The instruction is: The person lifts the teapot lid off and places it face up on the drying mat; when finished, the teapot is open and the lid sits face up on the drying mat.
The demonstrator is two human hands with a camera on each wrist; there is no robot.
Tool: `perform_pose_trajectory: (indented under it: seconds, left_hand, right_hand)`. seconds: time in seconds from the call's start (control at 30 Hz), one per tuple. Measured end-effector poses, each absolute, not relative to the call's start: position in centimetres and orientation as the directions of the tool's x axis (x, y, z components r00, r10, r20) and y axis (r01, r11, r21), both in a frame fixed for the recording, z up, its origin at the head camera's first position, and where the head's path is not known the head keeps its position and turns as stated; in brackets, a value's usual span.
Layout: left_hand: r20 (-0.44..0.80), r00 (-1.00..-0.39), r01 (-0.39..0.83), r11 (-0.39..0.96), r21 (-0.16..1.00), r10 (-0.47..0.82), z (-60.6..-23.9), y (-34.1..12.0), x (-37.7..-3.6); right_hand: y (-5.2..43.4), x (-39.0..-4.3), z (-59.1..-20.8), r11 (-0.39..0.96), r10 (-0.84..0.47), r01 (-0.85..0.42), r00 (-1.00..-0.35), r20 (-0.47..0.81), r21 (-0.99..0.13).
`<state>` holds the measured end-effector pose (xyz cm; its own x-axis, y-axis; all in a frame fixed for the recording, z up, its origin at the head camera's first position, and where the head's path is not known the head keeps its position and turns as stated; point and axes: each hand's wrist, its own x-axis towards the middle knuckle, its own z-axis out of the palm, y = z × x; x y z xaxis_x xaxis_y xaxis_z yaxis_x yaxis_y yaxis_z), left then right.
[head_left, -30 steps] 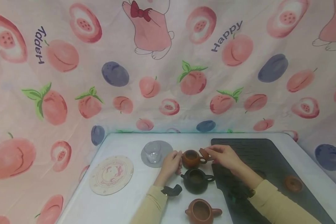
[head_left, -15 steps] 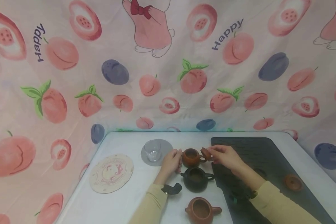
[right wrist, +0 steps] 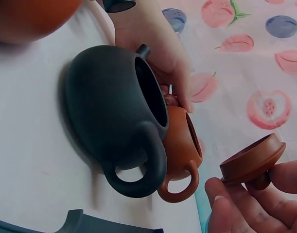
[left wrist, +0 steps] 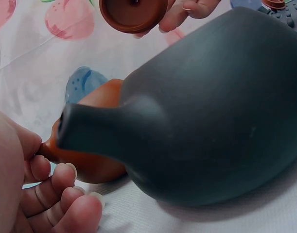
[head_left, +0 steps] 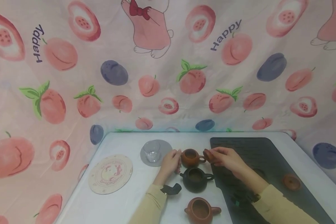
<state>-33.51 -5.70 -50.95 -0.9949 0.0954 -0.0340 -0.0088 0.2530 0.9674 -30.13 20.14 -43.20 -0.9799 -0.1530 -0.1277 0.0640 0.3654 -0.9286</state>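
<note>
My left hand (head_left: pixel 170 162) pinches the spout of a small orange-brown teapot (left wrist: pixel 96 167) between thumb and forefinger; the other fingers curl loosely below. The pot stands lidless on the white table. In my right hand (head_left: pixel 229 160) is its matching brown lid (right wrist: pixel 250 160), held tilted by the knob, underside facing away from the palm. It hovers just right of the pot's handle, apart from it. A dark teapot (head_left: pixel 195 185), also without a lid, stands nearer to me, and in the left wrist view it hides part of the brown pot.
A reddish-brown open teapot (head_left: pixel 193 214) stands nearest me. A black tray (head_left: pixel 240 146) covers the right side, with another brown lid (head_left: pixel 291 182) on it. A clear glass cup (head_left: pixel 152 151) stands on a grey coaster (head_left: pixel 166 149); a round patterned mat (head_left: pixel 100 183) lies left.
My right hand has drawn the lid slightly right, away from the brown teapot's handle, and its tilt has changed a little. The left hand stays at the spout.
</note>
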Motion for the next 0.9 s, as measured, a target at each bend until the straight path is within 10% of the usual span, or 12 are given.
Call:
perform_pose_trajectory:
  seconds: [0.9]
  left_hand:
    - [-0.017,-0.994,0.012,0.252,0.968,0.110,-51.26,-5.84,-33.54]
  right_hand:
    - [20.66,-29.90,-43.53,0.286,-0.174,0.106,-0.972,-0.160,-0.952]
